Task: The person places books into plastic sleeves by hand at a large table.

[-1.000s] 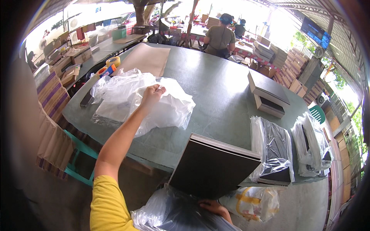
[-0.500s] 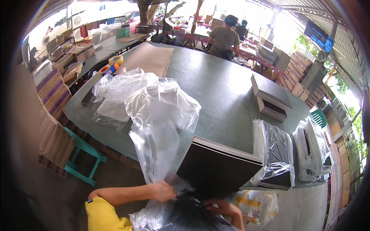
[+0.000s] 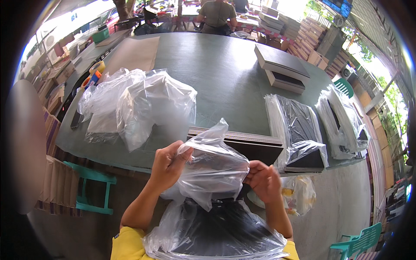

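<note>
Head view, bag: you held the clear plastic bag (image 3: 214, 167) bunched over the dark board stack (image 3: 242, 145) at the tabletop (image 3: 225, 78) edge.
Left hand (image 3: 167, 164): fingers pinched the bag.
Right hand (image 3: 264, 182): fingers gripped its other side.

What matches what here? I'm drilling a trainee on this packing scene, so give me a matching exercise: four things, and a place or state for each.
Things:
1. clear bag
2. dark stack
3. tape roll
4. teal stool

Places or states:
a. far left on the table
b. pinched by left hand and right hand
c. on the floor beside the table
d. unwrapped, at the table's near edge

Pairs: 1-b, 2-d, 3-a, 4-c
</note>
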Demonstrator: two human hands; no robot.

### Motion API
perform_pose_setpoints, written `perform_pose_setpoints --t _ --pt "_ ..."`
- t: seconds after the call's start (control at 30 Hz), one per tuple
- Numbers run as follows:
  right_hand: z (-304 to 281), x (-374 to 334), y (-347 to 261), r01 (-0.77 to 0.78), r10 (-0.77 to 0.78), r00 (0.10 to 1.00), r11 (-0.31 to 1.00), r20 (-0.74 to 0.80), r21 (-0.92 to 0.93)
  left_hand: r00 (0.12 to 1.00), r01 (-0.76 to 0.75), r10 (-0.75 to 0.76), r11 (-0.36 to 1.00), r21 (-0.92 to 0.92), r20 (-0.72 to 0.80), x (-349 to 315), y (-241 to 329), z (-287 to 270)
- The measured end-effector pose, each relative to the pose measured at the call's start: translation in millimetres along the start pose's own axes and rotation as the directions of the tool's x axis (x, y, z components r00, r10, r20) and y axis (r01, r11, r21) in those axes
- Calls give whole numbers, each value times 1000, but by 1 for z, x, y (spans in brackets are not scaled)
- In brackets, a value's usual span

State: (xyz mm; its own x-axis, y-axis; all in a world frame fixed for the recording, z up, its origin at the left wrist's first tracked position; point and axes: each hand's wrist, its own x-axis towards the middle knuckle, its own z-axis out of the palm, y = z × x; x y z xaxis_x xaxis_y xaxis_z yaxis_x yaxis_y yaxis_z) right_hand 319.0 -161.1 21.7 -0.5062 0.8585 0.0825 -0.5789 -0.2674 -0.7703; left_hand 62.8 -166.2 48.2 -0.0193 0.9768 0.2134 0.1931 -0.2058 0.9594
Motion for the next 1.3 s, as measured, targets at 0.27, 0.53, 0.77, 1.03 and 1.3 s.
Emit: perform_pose_setpoints --t 0.27,0.53,0.77,1.03,1.3 --pt "5 -3 22 -329 351 933 735 -81 -593 981 60 -81 991 -122 -174 -4 8 2" --pt "13 7 19 -207 196 978 824 -76 -527 985 -19 35 995 95 -171 -3 6 -2" --pt "22 6 -9 -381 381 924 922 20 67 813 -429 558 768 476 -166 -7 34 4" --pt "21 17 25 -171 176 984 965 8 -200 893 -355 285 922 153 349 -25 30 45" --pt "19 16 16 -216 216 976 962 -17 -169 958 -84 73 996 29 276 -21 12 46"
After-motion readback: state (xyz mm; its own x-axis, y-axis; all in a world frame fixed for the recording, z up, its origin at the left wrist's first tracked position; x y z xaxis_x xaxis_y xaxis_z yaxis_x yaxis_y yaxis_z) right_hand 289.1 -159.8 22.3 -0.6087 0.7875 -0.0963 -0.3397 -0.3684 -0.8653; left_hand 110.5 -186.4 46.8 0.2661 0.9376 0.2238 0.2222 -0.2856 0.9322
